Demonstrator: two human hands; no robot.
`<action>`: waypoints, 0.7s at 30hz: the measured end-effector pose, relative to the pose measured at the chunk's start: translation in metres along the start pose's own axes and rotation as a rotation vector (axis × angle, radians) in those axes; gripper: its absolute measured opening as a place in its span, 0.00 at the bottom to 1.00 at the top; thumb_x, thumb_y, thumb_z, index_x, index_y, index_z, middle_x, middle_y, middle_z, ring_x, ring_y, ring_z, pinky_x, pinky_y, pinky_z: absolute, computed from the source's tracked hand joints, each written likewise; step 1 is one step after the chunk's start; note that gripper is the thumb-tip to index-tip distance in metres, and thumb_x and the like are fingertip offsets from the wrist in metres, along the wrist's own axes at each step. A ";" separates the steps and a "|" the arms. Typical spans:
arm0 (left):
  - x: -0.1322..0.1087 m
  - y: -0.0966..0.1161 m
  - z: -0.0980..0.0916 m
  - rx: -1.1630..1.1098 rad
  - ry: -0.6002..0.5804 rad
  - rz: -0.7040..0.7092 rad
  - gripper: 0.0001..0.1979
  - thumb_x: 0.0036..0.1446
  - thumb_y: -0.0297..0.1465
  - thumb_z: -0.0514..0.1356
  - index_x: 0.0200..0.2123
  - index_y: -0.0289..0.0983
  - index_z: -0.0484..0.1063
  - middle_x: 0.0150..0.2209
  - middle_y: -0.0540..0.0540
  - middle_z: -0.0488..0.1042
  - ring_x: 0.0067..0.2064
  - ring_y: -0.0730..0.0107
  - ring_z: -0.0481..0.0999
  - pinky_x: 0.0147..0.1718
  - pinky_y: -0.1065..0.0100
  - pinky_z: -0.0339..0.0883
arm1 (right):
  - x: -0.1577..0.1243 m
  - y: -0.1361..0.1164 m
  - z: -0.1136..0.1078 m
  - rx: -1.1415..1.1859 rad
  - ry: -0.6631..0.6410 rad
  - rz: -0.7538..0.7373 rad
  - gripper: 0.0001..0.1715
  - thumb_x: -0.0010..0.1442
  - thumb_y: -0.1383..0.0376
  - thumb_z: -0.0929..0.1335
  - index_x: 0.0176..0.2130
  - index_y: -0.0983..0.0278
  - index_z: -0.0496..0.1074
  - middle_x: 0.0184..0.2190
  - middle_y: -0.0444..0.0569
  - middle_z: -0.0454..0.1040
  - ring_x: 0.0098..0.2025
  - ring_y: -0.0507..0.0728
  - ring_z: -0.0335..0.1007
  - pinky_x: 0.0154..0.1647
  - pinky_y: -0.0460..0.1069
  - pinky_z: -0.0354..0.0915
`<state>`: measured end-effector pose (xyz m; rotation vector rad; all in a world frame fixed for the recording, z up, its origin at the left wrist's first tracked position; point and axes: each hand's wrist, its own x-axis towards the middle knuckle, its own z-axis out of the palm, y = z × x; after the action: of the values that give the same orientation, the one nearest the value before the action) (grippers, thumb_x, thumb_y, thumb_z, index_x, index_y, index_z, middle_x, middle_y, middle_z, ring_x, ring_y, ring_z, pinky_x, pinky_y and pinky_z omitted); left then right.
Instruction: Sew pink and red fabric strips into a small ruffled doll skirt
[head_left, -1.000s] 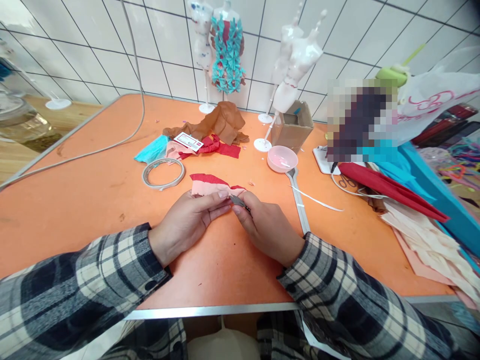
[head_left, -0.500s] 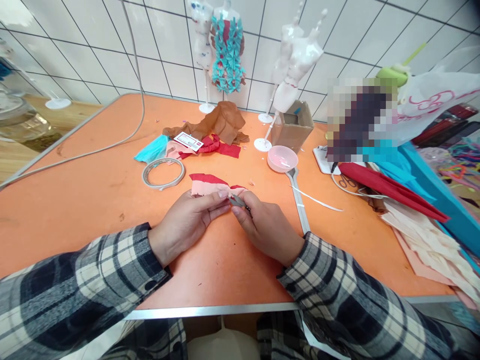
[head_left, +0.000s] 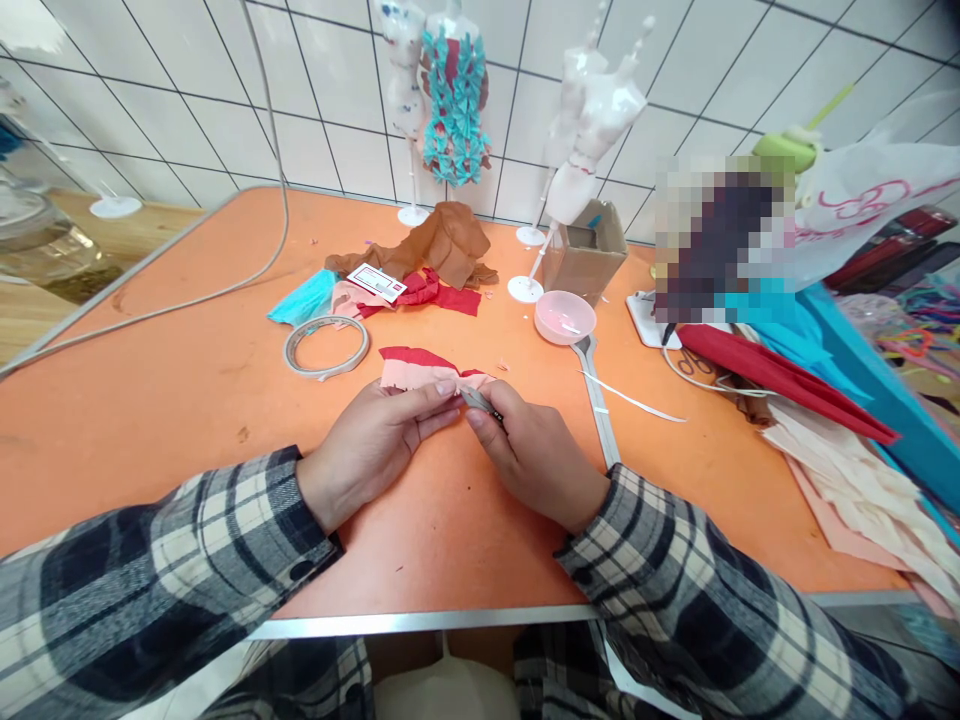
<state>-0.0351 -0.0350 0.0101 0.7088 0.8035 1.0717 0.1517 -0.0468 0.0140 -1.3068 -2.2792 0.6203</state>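
A strip of pink and red crepe paper (head_left: 409, 372) is gathered at its middle above the orange table. My left hand (head_left: 375, 440) pinches its lower edge between thumb and fingers. From the right, my right hand (head_left: 544, 455) is closed round a small grey metal tool (head_left: 480, 401), perhaps snips or pliers. The tool's tip meets the gathered paper beside my left thumb; its handles are mostly hidden in the palm, so its exact kind is unclear.
A tape roll (head_left: 290, 352) lies left of the paper. Behind it are brown, red and blue paper scraps (head_left: 450, 245). Right are a pink bowl (head_left: 562, 325), a grey flat strip (head_left: 600, 410) and a cardboard box (head_left: 589, 262). Small mannequins (head_left: 592, 130) stand along the tiled wall.
The grey tool has shifted very slightly in my right hand, and the pink paper's left end has moved a touch. Otherwise both hands stay in place.
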 end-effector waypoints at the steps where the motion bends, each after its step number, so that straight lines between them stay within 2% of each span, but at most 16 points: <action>1: 0.000 0.000 0.000 0.000 -0.002 -0.002 0.03 0.58 0.28 0.70 0.35 0.36 0.85 0.40 0.43 0.86 0.46 0.61 0.84 0.47 0.67 0.77 | 0.000 0.000 0.000 0.001 -0.003 0.007 0.18 0.74 0.57 0.58 0.56 0.62 0.66 0.45 0.54 0.81 0.38 0.62 0.80 0.37 0.53 0.68; 6: 0.000 0.000 0.001 -0.004 -0.007 -0.001 0.03 0.58 0.28 0.70 0.36 0.36 0.85 0.42 0.42 0.86 0.48 0.61 0.84 0.47 0.68 0.77 | 0.000 -0.001 0.001 -0.004 -0.037 0.038 0.19 0.75 0.59 0.57 0.58 0.64 0.65 0.50 0.57 0.80 0.44 0.65 0.80 0.42 0.55 0.69; 11: 0.000 0.002 0.003 -0.041 0.037 -0.016 0.02 0.57 0.27 0.70 0.34 0.34 0.85 0.41 0.42 0.86 0.45 0.63 0.84 0.48 0.67 0.76 | -0.001 -0.002 -0.001 0.060 -0.040 0.041 0.18 0.73 0.57 0.60 0.56 0.63 0.65 0.46 0.55 0.81 0.41 0.63 0.79 0.40 0.53 0.67; 14: 0.000 0.002 0.002 -0.084 0.084 -0.020 0.02 0.57 0.25 0.69 0.34 0.34 0.84 0.40 0.42 0.86 0.44 0.65 0.84 0.48 0.68 0.76 | -0.002 -0.001 -0.001 0.324 -0.060 0.094 0.14 0.73 0.55 0.61 0.46 0.61 0.66 0.33 0.47 0.77 0.31 0.57 0.74 0.33 0.49 0.64; 17: 0.001 0.003 0.000 -0.107 0.133 -0.033 0.02 0.57 0.25 0.69 0.34 0.34 0.84 0.41 0.42 0.86 0.44 0.66 0.84 0.48 0.69 0.75 | -0.002 -0.002 0.000 0.699 -0.143 0.188 0.17 0.74 0.53 0.57 0.37 0.60 0.62 0.20 0.38 0.66 0.20 0.51 0.62 0.24 0.46 0.61; 21: 0.000 0.004 0.000 -0.072 0.055 -0.051 0.04 0.58 0.27 0.69 0.37 0.33 0.84 0.43 0.40 0.85 0.45 0.64 0.83 0.47 0.69 0.74 | -0.001 -0.005 0.000 1.004 -0.222 0.266 0.22 0.75 0.49 0.55 0.37 0.60 0.61 0.18 0.35 0.57 0.19 0.50 0.55 0.24 0.46 0.68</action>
<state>-0.0368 -0.0333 0.0137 0.5973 0.8219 1.0725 0.1494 -0.0499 0.0169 -1.0174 -1.5039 1.7670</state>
